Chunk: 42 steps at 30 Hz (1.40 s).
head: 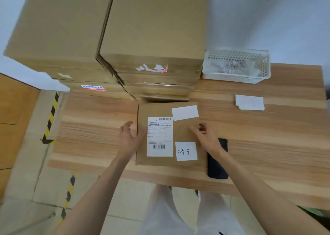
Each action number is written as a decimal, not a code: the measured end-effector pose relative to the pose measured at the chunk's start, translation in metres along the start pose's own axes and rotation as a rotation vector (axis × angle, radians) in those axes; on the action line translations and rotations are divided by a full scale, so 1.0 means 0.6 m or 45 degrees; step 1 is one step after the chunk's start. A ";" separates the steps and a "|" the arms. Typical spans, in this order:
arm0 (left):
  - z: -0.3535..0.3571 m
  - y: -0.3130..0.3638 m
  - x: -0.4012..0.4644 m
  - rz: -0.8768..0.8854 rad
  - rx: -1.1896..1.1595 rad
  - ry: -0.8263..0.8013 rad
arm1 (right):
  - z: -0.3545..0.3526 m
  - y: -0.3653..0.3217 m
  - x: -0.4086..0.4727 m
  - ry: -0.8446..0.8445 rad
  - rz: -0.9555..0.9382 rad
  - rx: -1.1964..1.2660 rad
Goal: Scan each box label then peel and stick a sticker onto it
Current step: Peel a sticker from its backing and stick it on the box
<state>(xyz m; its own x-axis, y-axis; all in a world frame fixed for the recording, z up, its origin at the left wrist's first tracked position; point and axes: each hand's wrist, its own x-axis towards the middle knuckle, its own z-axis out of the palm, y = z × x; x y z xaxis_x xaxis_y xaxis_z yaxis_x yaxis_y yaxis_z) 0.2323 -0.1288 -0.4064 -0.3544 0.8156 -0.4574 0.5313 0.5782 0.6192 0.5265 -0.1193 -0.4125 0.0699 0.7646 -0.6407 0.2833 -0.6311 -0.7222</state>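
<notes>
A small cardboard box (182, 133) lies flat on the wooden table (267, 136) in front of me. It bears a printed shipping label (160, 136) with barcodes, a blank white sticker (185, 112) at its top right and a handwritten white sticker (186, 151) at its bottom right. My left hand (129, 140) is spread at the box's left edge, thumb touching the side. My right hand (207, 136) hovers over the box's right edge with relaxed fingers, holding nothing. A black phone (218, 165) lies on the table beneath my right wrist.
Two tall stacks of large cardboard boxes (151, 38) stand behind the small box. A white plastic basket (235, 77) with crumpled paper scraps sits at the back right. A small pile of white sticker sheets (249, 102) lies to the right. Striped floor tape (51, 115) runs at left.
</notes>
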 end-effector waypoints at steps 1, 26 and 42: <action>-0.001 -0.005 -0.001 -0.060 -0.046 -0.096 | 0.007 0.003 -0.006 0.004 0.004 0.022; -0.194 0.090 -0.210 0.514 -0.448 -0.185 | 0.004 -0.119 -0.313 0.283 -0.607 0.310; -0.359 0.333 -0.390 1.103 -0.562 -0.089 | -0.143 -0.308 -0.575 0.553 -1.177 0.323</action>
<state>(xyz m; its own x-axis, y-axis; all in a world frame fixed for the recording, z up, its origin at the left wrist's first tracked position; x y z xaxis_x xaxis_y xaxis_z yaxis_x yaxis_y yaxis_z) 0.2555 -0.1990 -0.0385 0.0778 0.9674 0.2412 0.2453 -0.2531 0.9358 0.5322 -0.2552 -0.0354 0.2801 0.9119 0.2999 0.1960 0.2515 -0.9478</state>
